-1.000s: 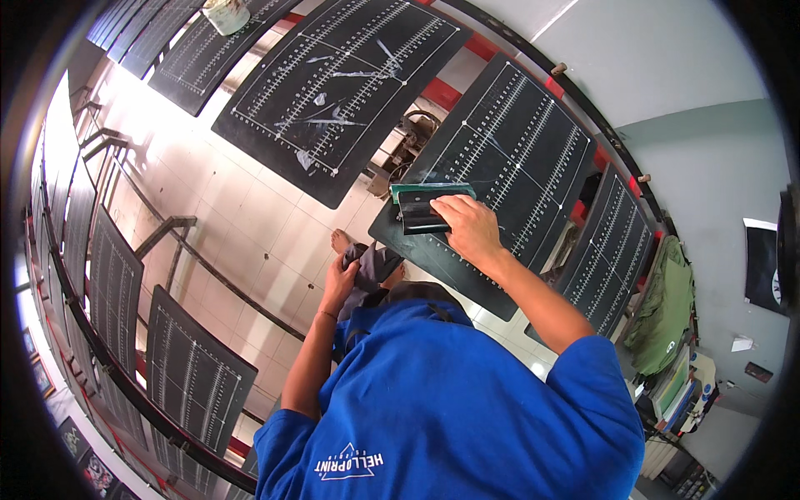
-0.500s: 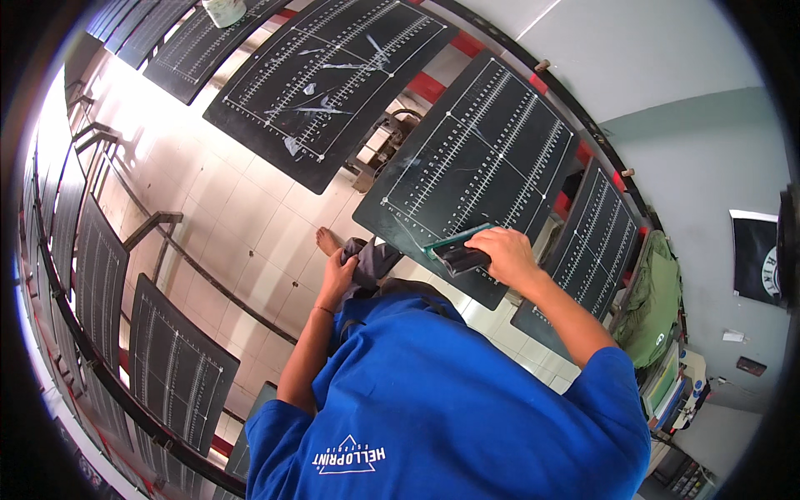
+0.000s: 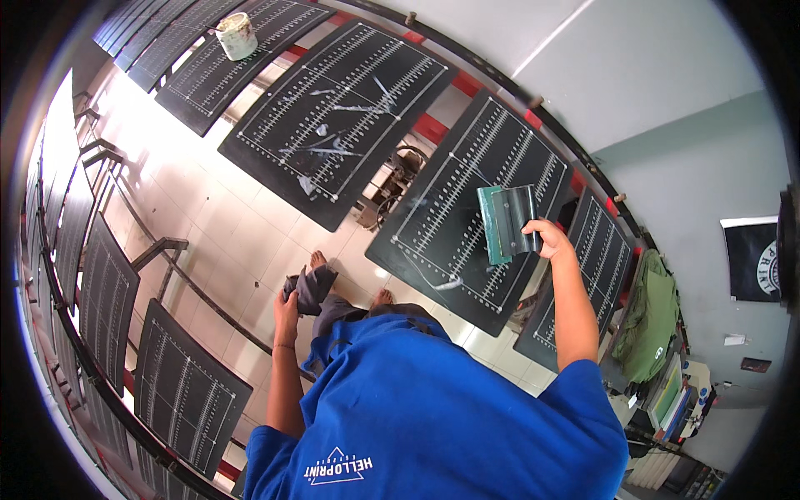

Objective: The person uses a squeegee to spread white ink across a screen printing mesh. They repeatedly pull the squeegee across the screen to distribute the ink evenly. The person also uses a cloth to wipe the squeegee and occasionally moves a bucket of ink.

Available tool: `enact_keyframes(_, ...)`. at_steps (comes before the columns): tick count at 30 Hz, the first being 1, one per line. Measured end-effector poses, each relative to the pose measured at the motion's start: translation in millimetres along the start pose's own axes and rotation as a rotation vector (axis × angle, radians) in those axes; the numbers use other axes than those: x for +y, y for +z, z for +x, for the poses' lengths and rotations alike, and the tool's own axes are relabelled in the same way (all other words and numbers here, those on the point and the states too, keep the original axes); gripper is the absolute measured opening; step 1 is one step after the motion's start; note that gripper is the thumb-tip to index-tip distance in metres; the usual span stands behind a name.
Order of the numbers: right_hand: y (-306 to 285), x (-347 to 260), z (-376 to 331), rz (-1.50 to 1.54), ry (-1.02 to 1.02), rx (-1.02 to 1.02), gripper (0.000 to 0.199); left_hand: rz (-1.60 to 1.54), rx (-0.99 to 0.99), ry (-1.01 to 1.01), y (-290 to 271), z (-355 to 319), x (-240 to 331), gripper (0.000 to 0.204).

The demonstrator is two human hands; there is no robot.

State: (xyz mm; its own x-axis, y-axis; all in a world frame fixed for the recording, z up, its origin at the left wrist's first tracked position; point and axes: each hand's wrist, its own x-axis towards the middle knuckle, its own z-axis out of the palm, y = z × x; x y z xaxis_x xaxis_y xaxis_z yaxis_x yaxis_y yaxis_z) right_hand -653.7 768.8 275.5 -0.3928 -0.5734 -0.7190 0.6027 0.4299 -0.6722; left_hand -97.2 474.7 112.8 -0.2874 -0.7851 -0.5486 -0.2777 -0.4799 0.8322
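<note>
My right hand is closed around the black handle of a wide squeegee with a green blade. The squeegee is over the right part of a dark printing board marked with white scale lines; I cannot tell if it touches. A whitish smear lies near that board's near edge. Down at my left side, my left hand grips a bunched dark grey cloth, away from the boards.
A neighbouring board carries several whitish scraps and streaks. Beyond it a stained white tub stands on another board. More boards line a curved black rail. Green fabric hangs at the right. My bare feet stand on the tiled floor.
My right hand has lifted the squeegee from the board's near edge, farther away and to the right, turning its blade upright. A smear now shows there. My left hand has moved left and nearer with the cloth.
</note>
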Motion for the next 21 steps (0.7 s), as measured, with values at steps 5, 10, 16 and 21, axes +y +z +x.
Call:
enact_keyframes(5, 88.8, -60.5, 55.8, 0.044, -0.071, -0.065, 0.034, 0.006, 0.046, -0.05, -43.7, 37.6, -4.4, 0.024)
enact_keyframes(10, 253.1, -154.2, 141.1, -0.479, -0.311, 0.01, 0.035, 0.092, 0.138, -0.009, -81.8, 77.5, 4.2, 0.024)
enact_keyframes(16, 417.5, -237.7, 243.7, -1.338, -0.657, 0.363, 0.05, 0.197, 0.286, -0.002, -135.2, 108.0, -12.1, 0.027)
enact_keyframes(21, 439.5, -176.3, 313.7, -1.643, -1.099, 0.555, 0.046, 0.194, 0.311, -0.123, -172.9, 105.6, -44.4, 0.032)
